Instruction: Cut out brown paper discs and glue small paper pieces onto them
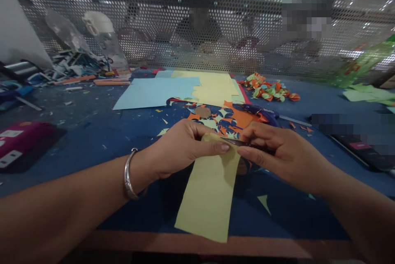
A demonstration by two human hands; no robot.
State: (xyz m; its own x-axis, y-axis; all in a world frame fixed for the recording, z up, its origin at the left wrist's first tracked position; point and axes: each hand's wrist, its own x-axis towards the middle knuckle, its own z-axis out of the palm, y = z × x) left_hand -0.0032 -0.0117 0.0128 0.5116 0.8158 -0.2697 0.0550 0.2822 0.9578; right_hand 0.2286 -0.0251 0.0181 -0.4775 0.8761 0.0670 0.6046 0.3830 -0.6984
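A long strip of pale yellow paper hangs down over the front of the blue table. My left hand pinches its upper end between thumb and fingers. Dark pointed scissors are in my right hand, their tip at the top of the strip beside my left thumb. The handles are mostly hidden by my fingers. Behind both hands lie orange, green and white paper scraps and a brown disc.
Blue sheets and yellow sheets lie at the back, with curled paper pieces to their right. A bottle and a magenta box stand left; a phone lies right. A perforated metal screen closes the back.
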